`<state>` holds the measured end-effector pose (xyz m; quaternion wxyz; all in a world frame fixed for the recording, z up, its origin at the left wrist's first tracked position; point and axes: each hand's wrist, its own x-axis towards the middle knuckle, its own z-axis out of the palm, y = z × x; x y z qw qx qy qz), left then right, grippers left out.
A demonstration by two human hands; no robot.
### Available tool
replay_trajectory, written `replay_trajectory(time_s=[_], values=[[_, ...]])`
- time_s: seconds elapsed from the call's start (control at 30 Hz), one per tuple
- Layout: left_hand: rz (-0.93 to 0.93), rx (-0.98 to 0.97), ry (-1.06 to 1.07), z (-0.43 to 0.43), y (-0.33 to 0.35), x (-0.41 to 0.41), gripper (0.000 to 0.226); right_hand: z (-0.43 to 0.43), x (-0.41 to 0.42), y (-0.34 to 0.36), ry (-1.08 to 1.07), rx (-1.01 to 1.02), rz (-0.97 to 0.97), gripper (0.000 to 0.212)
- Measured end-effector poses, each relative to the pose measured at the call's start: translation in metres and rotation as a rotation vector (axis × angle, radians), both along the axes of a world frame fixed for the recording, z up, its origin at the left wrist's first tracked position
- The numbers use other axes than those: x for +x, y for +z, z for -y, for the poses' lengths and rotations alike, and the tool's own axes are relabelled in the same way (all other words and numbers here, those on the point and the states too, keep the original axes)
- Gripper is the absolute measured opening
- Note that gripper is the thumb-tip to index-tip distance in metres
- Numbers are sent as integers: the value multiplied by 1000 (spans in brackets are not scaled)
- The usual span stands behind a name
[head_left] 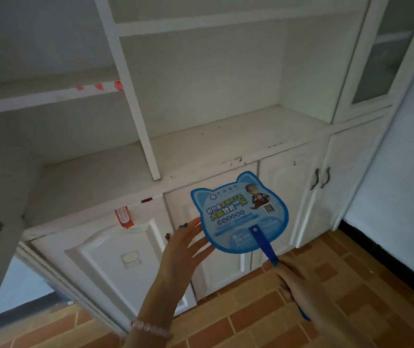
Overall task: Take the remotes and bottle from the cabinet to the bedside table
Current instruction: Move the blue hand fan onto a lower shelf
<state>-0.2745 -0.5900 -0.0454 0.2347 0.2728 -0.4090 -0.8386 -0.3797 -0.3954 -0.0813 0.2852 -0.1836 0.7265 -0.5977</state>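
The white cabinet (226, 136) fills most of the view: open shelves above, a row of panelled lower doors (115, 259) below, and a glass-fronted door (376, 59) at the upper right corner. Its shelves show only scuffs and chipped paint along the front edge; no remotes and no bottle can be seen on any shelf in view, and the bedside table is out of sight. Below lies an orange tiled floor (251, 322).

In front of the lower doors the person holds a blue cat-shaped fan (238, 212). The right hand (298, 280) has its fingers clamped round the fan's dark blue handle (263, 244), whose end pokes out below the hand. The left hand (183, 252), with a pink bead bracelet (148, 329) on its wrist, has its fingers straight and apart, the tips touching the fan's left edge.

Judged from this, the task's own fetching is either finished or not begun here, and the step in hand concerns the fan. The next move would call for freeing at least 1 hand and finding the remotes and bottle.

The fan carries Chinese characters in white and yellow, too blurred to read, a cartoon figure and a QR code (269, 209). A red label (123, 218) on the cabinet's front edge is also unreadable.
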Motion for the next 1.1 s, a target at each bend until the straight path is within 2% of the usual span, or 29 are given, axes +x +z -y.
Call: replay_trajectory(time_s=[0.1,0.33,0.43,0.57,0.8,1.1], values=[[-17,24,-63,-1,1,-18,46,-6,-9,5,-43,0,-31,23],[-75,30,-149,-6,16,-92,35,-21,-67,18,-101,-95,-84,23],[-94,43,-163,-11,20,-134,36,-28,-111,24,-93,-108,-67,22],[-111,84,-149,-22,23,-200,49,-34,-187,28,-73,-143,-39,24],[-124,64,-123,-28,42,-297,42,-35,-304,41,-10,-164,-46,25],[-169,222,-80,5,46,-384,43,1,-400,52,6,-136,-23,24]])
